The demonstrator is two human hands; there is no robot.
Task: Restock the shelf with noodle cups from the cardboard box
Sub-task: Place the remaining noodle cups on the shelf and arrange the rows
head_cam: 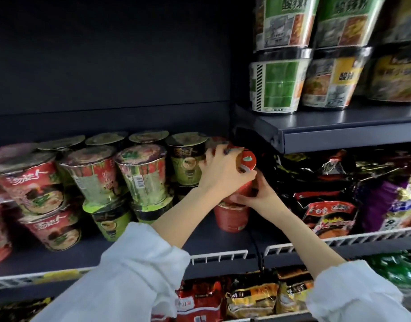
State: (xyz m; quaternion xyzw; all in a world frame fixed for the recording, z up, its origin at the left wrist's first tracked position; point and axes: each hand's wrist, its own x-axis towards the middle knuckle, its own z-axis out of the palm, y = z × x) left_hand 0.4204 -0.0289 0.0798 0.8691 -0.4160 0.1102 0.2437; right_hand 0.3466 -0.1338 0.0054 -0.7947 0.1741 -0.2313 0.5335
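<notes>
A red noodle cup (246, 162) is tilted to the right above another red cup (232, 217) that stands on the dark shelf (204, 242). My left hand (223, 170) grips the tilted cup around its upper part, fingers curled over the lid rim. My right hand (258, 196) holds the same cup from below at its base. To the left stand stacked noodle cups, green ones (141, 182) and red ones (37, 189), in two layers. The cardboard box is out of view.
An upper shelf (339, 126) at the right carries large green and yellow noodle bowls (276, 87). Bagged noodles (330, 212) fill the right section behind a white wire rail (339, 240). More packets (246, 296) lie on the shelf below. The dark back panel (107, 66) rises above the cups.
</notes>
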